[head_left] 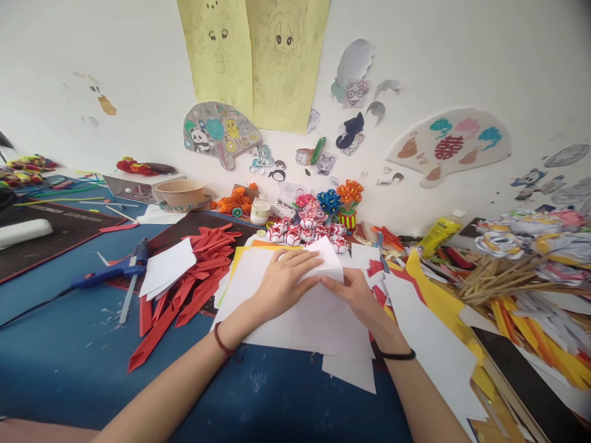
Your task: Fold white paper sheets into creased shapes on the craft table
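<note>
Two-handed, holding a folded white paper piece [329,252] over large white paper sheets [295,332], gripping from above with the left hand [286,275] and pinching the near edge with the right hand [359,296], apparently to align the fold.

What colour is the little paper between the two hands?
The little paper is white, seen best in the head view, the only one here.

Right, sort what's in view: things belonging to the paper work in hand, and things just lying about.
Belongs:
- white paper piece, between left hand and right hand
- white sheets beneath the hands

Apparently lying about:
- blue glue gun
- folded red strips
- yellow bottle
- tan bowl
</note>
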`<state>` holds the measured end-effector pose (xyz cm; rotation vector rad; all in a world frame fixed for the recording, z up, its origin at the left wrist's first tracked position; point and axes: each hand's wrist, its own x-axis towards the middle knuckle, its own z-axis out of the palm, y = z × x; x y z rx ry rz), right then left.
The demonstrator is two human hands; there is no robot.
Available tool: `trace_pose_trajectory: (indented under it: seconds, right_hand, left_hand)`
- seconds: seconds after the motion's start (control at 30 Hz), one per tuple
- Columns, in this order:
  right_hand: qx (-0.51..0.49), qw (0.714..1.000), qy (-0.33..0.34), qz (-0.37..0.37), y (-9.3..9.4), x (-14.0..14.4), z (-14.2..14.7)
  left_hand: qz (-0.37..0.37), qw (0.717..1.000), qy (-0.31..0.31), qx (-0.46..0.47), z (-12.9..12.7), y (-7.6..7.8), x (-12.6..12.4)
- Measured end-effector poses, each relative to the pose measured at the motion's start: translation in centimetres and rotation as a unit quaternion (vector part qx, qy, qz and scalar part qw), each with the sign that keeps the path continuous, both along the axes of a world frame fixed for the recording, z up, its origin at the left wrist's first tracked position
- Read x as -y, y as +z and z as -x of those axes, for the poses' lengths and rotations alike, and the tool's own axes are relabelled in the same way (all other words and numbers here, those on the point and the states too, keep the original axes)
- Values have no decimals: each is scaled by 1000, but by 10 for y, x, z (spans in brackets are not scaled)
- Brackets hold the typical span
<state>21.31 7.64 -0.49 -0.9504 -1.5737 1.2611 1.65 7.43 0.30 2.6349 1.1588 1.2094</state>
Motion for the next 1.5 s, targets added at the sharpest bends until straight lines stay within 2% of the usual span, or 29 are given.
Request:
trace_pose_trajectory:
  seconds: [0.1, 0.17, 0.27, 0.33, 0.43, 0.5, 0.6, 0.7, 0.8, 1.07, 1.17, 1.3, 1.4, 1.5]
  right_hand:
    - [10, 1000, 3, -22, 0, 0, 0]
    - [13, 999, -13, -35, 0, -2, -2]
    - [14, 990, -114, -84, 1, -7, -5]
    - [15, 981, -155, -113, 3, -9, -6]
    - [19, 993, -86, -81, 7, -4, -2]
    - [20, 998, -38, -36, 9, 1, 2]
    - [0, 1000, -21, 11, 11, 7, 6]
    - [-6, 999, -22, 41, 10, 7, 6]
    - [10, 998, -33, 43, 5, 5, 7]
    - [39, 997, -67, -10, -1, 0, 5]
    - [29, 994, -105, -2, 1, -6, -8]
    - [-1, 986, -166, 14, 2, -14, -27]
    - [-32, 981, -189, 24, 2, -15, -29]
    - [-57, 980, -189, 7, -2, -12, -20]
  left_hand:
    - [19, 999, -19, 24, 0, 0, 0]
    - [43, 997, -1, 65, 0, 0, -1]
    - [99, 985, 25, 137, 2, 1, -1]
    - [164, 971, -7, 174, 4, 4, -1]
    - [264, 937, -80, 212, 4, 8, 0]
    - [301, 922, -93, 225, 4, 9, 0]
    - [353, 904, -85, 225, 3, 9, 0]
    - [402, 881, -107, 226, 2, 10, 1]
    - [413, 875, -119, 224, 0, 9, 1]
    - [392, 889, -104, 212, -6, -4, -9]
    - [410, 882, -109, 204, 1, 0, -10]
    - [417, 878, -94, 214, 15, 13, -10]
    - [388, 889, -47, 238, 19, 17, -11]
    - [340, 916, -31, 212, 16, 10, -13]
